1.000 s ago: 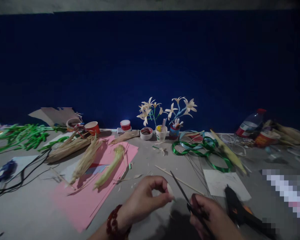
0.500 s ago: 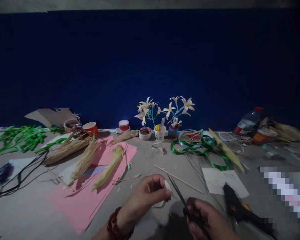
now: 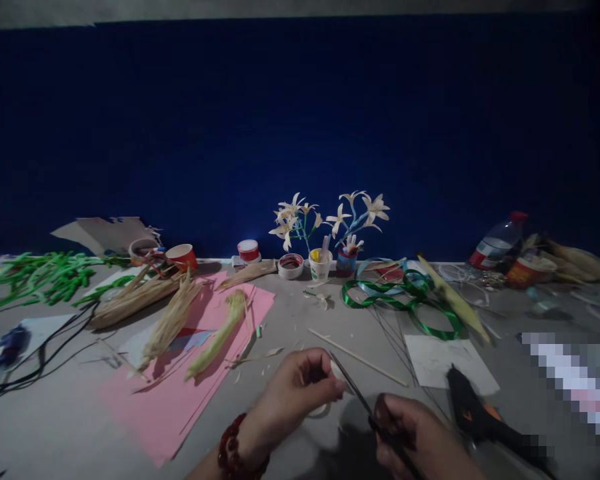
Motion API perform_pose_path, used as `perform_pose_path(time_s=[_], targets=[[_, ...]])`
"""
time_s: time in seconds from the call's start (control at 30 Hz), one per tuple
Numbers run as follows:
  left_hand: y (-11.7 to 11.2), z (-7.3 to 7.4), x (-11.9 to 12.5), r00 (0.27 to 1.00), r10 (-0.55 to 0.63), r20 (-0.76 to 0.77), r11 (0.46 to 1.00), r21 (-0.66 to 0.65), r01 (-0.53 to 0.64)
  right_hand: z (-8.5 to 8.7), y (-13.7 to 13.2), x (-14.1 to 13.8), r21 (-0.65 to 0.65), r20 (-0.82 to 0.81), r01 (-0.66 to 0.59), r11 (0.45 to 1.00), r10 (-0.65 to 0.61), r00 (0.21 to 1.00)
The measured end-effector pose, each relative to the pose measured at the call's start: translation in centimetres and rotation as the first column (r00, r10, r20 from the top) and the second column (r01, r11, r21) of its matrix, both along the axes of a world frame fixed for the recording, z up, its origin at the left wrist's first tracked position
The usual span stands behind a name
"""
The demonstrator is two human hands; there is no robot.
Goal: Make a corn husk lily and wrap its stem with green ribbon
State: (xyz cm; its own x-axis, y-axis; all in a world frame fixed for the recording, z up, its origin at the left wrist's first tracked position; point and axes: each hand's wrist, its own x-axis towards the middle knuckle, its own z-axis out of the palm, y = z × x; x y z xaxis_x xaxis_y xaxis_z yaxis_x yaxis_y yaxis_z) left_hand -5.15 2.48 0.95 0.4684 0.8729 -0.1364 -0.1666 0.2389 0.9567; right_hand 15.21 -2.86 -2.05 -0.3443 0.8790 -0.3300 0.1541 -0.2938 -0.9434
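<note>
My left hand (image 3: 296, 395), with a dark red bead bracelet at the wrist, pinches a small pale piece of corn husk (image 3: 335, 371) between thumb and fingers. Most of that piece is hidden behind the fingers. My right hand (image 3: 413, 430) is wrapped round the handles of dark scissors (image 3: 356, 389). Their blades point up and left and lie at the edge of the husk piece. On the grey table just beyond both hands lies a thin pale stick (image 3: 359, 358). A curled pale scrap (image 3: 317, 411) shows under my left hand.
Pink paper (image 3: 190, 410) with corn husks (image 3: 167, 327) lies left. A black glue gun (image 3: 473, 407) is at right, beside white paper (image 3: 450, 365). Green ribbon (image 3: 435, 327), white husk flowers (image 3: 293, 217) and a paint cup (image 3: 321, 268) stand farther back. A bottle (image 3: 497, 243) is at back right.
The scissors' blades have drawn closer together and moved slightly up and left against the husk piece. My left hand stays nearly where it was.
</note>
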Motion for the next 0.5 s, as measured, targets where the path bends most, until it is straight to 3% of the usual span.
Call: perform_pose_path(time_s=[0.5], targets=[[-0.23, 0.78, 0.04, 0.998, -0.013, -0.053, 0.998, 0.065, 0.016, -0.14, 0.05, 0.06, 0.024, 0.099, 0.015, 1.000, -0.017, 0.995]])
